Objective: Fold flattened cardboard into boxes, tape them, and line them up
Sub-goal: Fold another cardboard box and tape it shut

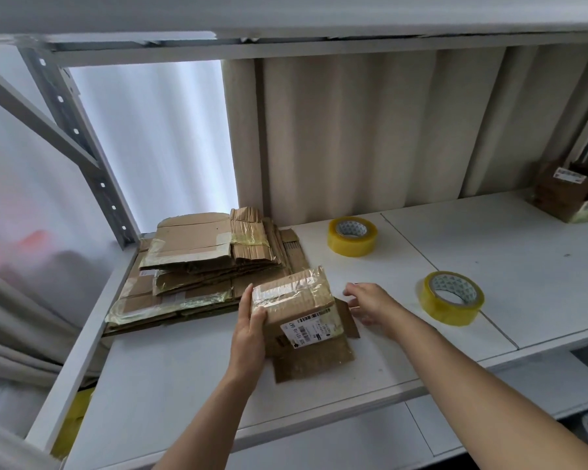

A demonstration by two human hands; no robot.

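Near the shelf's front edge, the left hand (250,329) is gripping the left side of a half-formed cardboard box (302,317), while the right hand (370,305) is hovering released beside its loose right flap. The box is looking light and springy, best held by its stiff side walls. Farther back, flattened cardboard (201,266) is lying stacked at the left rear corner, its lower sheets hidden, and finished boxes (564,195) are sitting cut off at the far right.

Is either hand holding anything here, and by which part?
The left hand grips the cardboard box by its left side. The right hand hovers open near the box's right flap, holding nothing.
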